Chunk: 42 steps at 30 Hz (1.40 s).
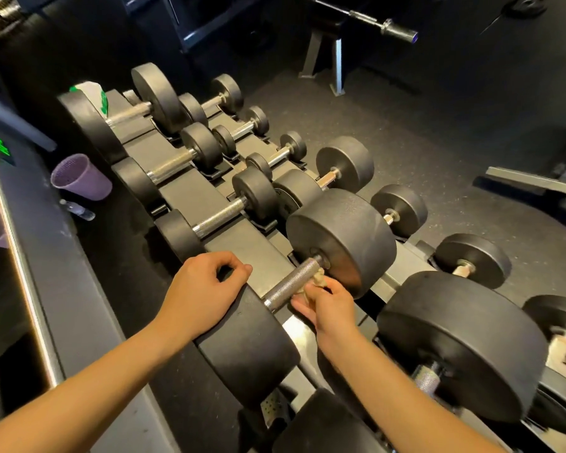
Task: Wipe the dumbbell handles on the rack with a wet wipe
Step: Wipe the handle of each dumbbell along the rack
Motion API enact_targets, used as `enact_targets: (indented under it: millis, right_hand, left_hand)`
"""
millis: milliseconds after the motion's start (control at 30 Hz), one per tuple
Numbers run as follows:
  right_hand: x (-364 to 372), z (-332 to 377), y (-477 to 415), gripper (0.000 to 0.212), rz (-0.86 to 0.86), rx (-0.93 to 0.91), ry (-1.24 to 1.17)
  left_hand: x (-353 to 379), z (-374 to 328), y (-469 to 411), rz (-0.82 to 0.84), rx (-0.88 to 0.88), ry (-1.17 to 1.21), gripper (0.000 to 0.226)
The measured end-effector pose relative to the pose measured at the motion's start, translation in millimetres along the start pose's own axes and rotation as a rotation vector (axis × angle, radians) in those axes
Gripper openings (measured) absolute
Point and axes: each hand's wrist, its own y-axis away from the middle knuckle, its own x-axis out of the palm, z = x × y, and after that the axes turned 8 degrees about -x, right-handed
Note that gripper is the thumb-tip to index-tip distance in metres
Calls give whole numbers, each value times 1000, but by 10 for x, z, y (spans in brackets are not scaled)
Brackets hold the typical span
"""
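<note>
A big black dumbbell lies on the rack (239, 246) in front of me, its knurled steel handle (290, 282) bare on top. My right hand (327, 302) pinches a crumpled, soiled wet wipe (317, 281) against the handle's right side, close to the far weight (343, 240). My left hand (203, 289) rests on the near weight (245, 344) with its fingers loosely curled, holding nothing. More dumbbells with steel handles, such as one (221, 217), sit in a row further along the rack.
A white and green wipe packet (94, 96) lies on the far end of the rack. A purple cup (79, 178) and a small bottle (79, 210) sit on the floor at left. Large dumbbells (461, 348) crowd the right. A barbell (392, 26) is behind.
</note>
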Motion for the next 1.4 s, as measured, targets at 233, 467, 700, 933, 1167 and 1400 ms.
enact_targets:
  millis: [233,467,700,933,1167,1400]
  right_hand:
    - [41,55,225,18,184,194,70]
    - [-106,167,118,20,442,-640,1080]
    - [99,120,-79,11,680,-1304,1655]
    - [224,423,-214,18,967,-1177,1729]
    - [-134,225,-83,24,271,-1293,1964]
    - [-171,34,30,28,149,-898,1497]
  left_hand:
    - [-4,-16,-6,3,-15,-16,23]
    - [-6,-12,-4,10,-35,-15,28]
    - [2,-9,-1,6,-23,-10,23]
    - [-4,10,-5,11,-19,-12,24]
    - [-6,20,-12,18,-15,-1,26]
    - [2,9,-5,2,-6,-21,24]
